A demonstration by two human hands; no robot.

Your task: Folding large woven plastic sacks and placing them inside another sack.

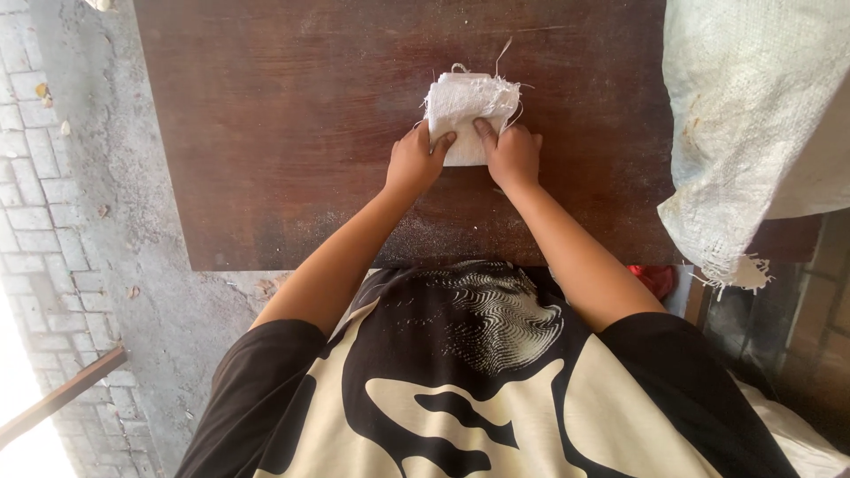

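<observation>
Small frayed white cloth [467, 111] already folded on dark bench [292, 133]; left hand [413, 162] and right hand [513, 156] pressing its near edge flat, fingertips down.

This looks like a rough outdoor or semi-open work spot, perhaps a yard or small workshop. At the left of the frame the ground is bare concrete [133, 204] edged with grey paving bricks [27, 204], scattered with dry leaves. A worn, dark brown wooden desk [292, 133] fills the upper middle, dusted with pale grit. A frayed white woven sack [753, 115] hangs over its right edge, at the upper right.
</observation>
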